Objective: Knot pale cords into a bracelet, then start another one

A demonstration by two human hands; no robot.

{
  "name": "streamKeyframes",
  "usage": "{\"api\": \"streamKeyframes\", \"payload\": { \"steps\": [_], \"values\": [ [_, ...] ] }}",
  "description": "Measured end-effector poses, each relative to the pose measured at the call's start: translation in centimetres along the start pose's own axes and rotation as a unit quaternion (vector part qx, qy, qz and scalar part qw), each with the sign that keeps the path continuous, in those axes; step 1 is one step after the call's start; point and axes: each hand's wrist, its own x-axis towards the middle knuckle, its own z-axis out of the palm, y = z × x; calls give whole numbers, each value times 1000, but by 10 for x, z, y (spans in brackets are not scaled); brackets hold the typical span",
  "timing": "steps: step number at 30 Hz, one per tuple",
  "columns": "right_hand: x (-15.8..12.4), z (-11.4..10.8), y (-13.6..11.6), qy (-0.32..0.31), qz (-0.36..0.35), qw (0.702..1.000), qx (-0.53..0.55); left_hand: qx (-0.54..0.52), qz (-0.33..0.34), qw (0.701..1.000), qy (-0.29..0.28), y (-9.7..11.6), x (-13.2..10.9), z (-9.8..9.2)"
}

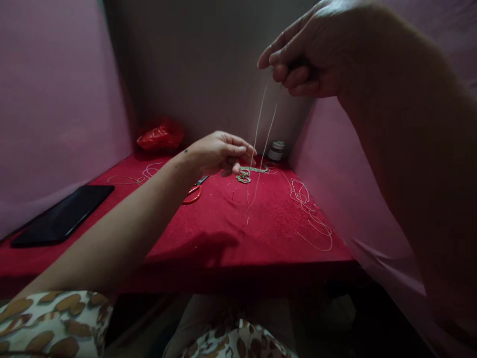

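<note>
High at the upper right, my right hand (pixel 303 62) is closed in a pinch on a thin pale thread (pixel 265 149). The thread hangs down in two strands that meet low over the red cloth, with a short end below. My left hand (pixel 229 151) reaches in from the left beside the strands, its fingers loosely bent and apart. Its fingertips overlap one strand; whether they touch it I cannot tell. Beyond the left hand lies a small heap of greenish beaded strings (pixel 244 176). Partly behind my left forearm are scissors with orange handles (pixel 194 195).
A red cloth (pixel 216 223) covers the table between pink side walls. On the left lie a black tablet-like slab (pixel 63 216) and loose thread (pixel 126 179). A red plastic bag (pixel 160 137) and a small white-lidded jar (pixel 276 150) stand at the back. Tangled pale thread (pixel 301 193) lies right.
</note>
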Motion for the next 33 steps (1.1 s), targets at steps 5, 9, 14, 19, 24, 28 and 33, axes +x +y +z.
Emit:
{"api": "streamKeyframes", "payload": {
  "steps": [5,9,14,19,24,28,33],
  "values": [
    [-1,-1,-2,-1,7,1000,-6,39,-54,998,-16,-47,-4,-8],
    [-2,-1,-4,-3,13,1000,-7,39,-78,996,-23,-74,-6,-7],
    [-4,-1,-3,-4,6,1000,-6,20,-114,992,-40,-90,-8,-4],
    [-4,0,-3,-1,2,1000,-4,-11,-125,992,-26,-99,-10,-4],
    [-3,1,-4,-1,13,1000,-4,-30,-156,987,-38,-108,-10,-4],
    [-1,-1,-5,-14,10,1000,17,-38,-168,984,-44,-112,-10,-1],
    [1,-3,-5,-18,16,999,28,-49,-175,982,-56,-117,-9,3]
  ]
}}
